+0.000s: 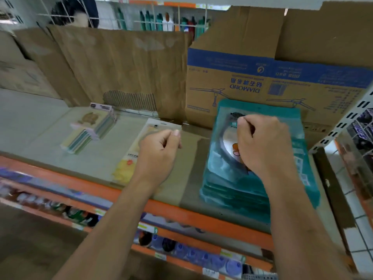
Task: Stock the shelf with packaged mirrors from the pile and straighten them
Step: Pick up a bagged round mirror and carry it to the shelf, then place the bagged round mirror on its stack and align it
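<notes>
Lying mid-frame on the shelf [40,122], the yellow mirror pack [126,168] is pinched by the left grip [159,152], the teal stack [228,178] by the right grip [268,146]; likely slick, breakable packs are best taken edgewise.

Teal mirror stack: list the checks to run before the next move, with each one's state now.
1. Left hand grip on yellow pack: ok, thumb on top.
2. Right hand grip on teal stack: cannot tell, fingers curled, blurred.
3. Teal stack squared: not ok, lower packs stick out rightward.
4. Bare shelf between yellow pack and teal stack: ok.
5. Teal stack clear of cardboard box: cannot tell.
</notes>
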